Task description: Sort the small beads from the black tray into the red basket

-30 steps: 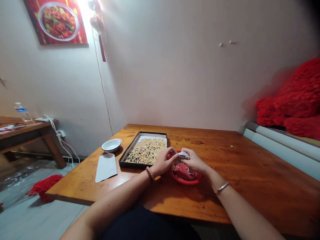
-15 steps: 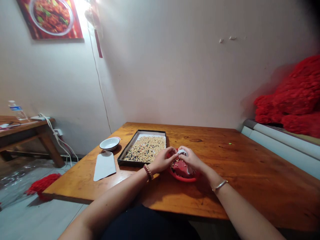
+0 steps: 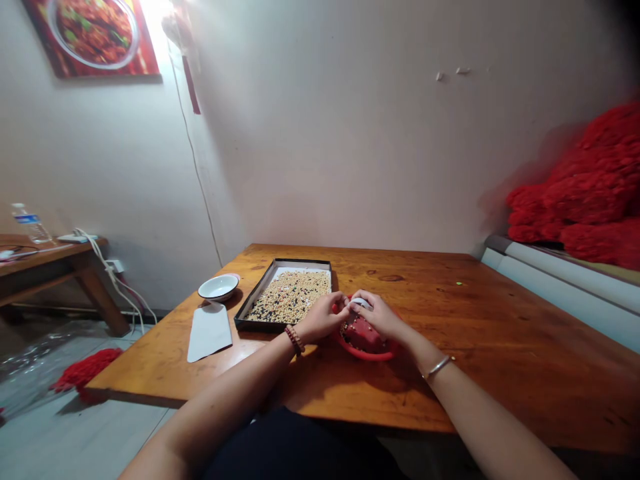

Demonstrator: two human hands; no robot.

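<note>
Both hands meet over a red plastic bowl near the table's front. My left hand has its thumb and fingers pinched at the edge of a small white piece of thin material, paper or cloth, I cannot tell which. My right hand curls around the same white piece from the other side. Below them in the bowl are scattered pale and dark beans and a dark red surface. To the left lies a black-rimmed shallow tray, spread with pale yellow beans mixed with black and a few coloured bits.
A white enamel bowl and a white card are on the wooden table at left. A red fluffy pile rests on the pale bench at right. A side table holds a water bottle.
The strip of white material that hung below my right hand into the bowl no longer shows there. Both hands have shifted slightly left, along with a small camera movement.
</note>
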